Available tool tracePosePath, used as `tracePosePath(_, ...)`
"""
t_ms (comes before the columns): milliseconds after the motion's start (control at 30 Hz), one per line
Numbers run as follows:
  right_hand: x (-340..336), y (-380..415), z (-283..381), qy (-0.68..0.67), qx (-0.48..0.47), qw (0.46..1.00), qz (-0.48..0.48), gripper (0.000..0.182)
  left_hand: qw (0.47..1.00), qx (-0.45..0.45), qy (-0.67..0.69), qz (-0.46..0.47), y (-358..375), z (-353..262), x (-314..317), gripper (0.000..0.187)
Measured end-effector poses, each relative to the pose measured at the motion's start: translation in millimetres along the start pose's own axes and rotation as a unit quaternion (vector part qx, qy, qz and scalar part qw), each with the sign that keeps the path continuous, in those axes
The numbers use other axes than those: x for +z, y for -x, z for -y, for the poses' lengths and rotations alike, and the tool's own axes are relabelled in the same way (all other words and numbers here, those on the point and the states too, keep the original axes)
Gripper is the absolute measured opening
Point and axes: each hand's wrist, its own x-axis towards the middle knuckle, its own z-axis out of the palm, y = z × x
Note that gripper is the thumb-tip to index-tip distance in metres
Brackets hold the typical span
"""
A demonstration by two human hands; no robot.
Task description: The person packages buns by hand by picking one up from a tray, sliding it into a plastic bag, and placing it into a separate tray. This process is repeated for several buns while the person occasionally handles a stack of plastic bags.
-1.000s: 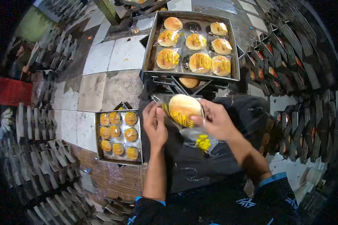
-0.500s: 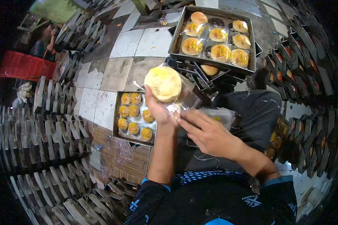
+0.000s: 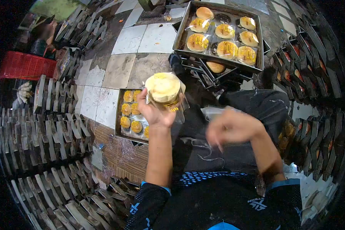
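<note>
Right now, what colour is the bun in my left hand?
The bun shows pale yellow, best in the head view.

The bun (image 3: 162, 88) looks smooth, its wrapper (image 3: 173, 104) glossy plastic, the tray (image 3: 253, 68) metal, the trousers (image 3: 253, 102) matt cloth.

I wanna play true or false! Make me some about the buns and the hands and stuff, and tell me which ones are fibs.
1. The left hand is holding a bun. True.
2. The right hand is touching that same bun. False: it is apart from it, and looks blurry.
3. A red crate shows over on the left side of the picture. True.
4. The far tray has nothing in it. False: several buns lie in it.
5. A second tray with buns in it is partly hidden by the left hand. True.
</note>
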Motion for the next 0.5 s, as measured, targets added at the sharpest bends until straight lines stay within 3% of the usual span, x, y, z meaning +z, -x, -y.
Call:
tracePosePath(33, 2, -4, -13, 0.184, 0.115, 0.966, -0.142, 0.019, 1.000, -0.004, 0.001, 0.000, 2, 5, -1, 0.057)
tracePosePath(67, 8, -6, -20, 0.183, 0.118, 0.965, -0.146, 0.019, 0.999, -0.008, -0.044, -0.029, 4, 14, -1, 0.056)
tracePosePath(100, 19, -18, -18, 0.219, 0.031, 0.921, -0.321, 0.017, 0.994, -0.013, -0.092, -0.059, 7, 23, -1, 0.055)
tracePosePath(133, 25, -25, -17, 0.249, -0.057, 0.840, -0.479, 0.017, 0.987, -0.031, -0.110, -0.117, 17, 36, 11, 0.062)
tracePosePath(167, 23, -23, -10, 0.264, -0.116, 0.857, -0.427, 0.018, 0.989, -0.037, -0.141, -0.009, 30, 47, 12, 0.062)
tracePosePath(233, 24, -26, -6, 0.310, -0.183, 0.819, -0.446, 0.015, 0.956, -0.075, -0.247, -0.140, 53, 67, 34, 0.064)
tracePosePath(267, 23, -30, -12, 0.272, -0.194, 0.803, -0.494, 0.013, 0.955, -0.079, -0.248, -0.139, 53, 66, 28, 0.064)
tracePosePath(300, 27, -30, -15, 0.273, -0.193, 0.802, -0.495, 0.013, 0.937, 0.013, -0.335, -0.101, 50, 63, 17, 0.055)
tracePosePath(333, 31, -29, -17, 0.137, -0.100, 0.830, -0.531, 0.012, 0.902, 0.109, -0.414, -0.061, 45, 59, 3, 0.046)
tracePosePath(367, 34, -29, -20, -0.004, -0.003, 0.835, -0.550, 0.011, 0.850, 0.203, -0.486, -0.021, 40, 54, -12, 0.037)
tracePosePath(400, 35, -30, -20, -0.033, 0.015, 0.848, -0.529, 0.013, 0.784, 0.289, -0.549, 0.016, 37, 47, -16, 0.029)
tracePosePath(433, 33, -29, -18, -0.035, 0.020, 0.850, -0.525, 0.013, 0.705, 0.369, -0.603, 0.049, 38, 42, -21, 0.021)
tracePosePath(467, 29, -27, -14, 0.017, -0.003, 0.862, -0.507, 0.013, 0.708, 0.408, -0.577, 0.011, 38, 37, -25, 0.009)
tracePosePath(500, 20, -30, -3, 0.069, -0.031, 0.871, -0.485, 0.014, 0.706, 0.438, -0.557, -0.014, 42, 28, -20, 0.009)
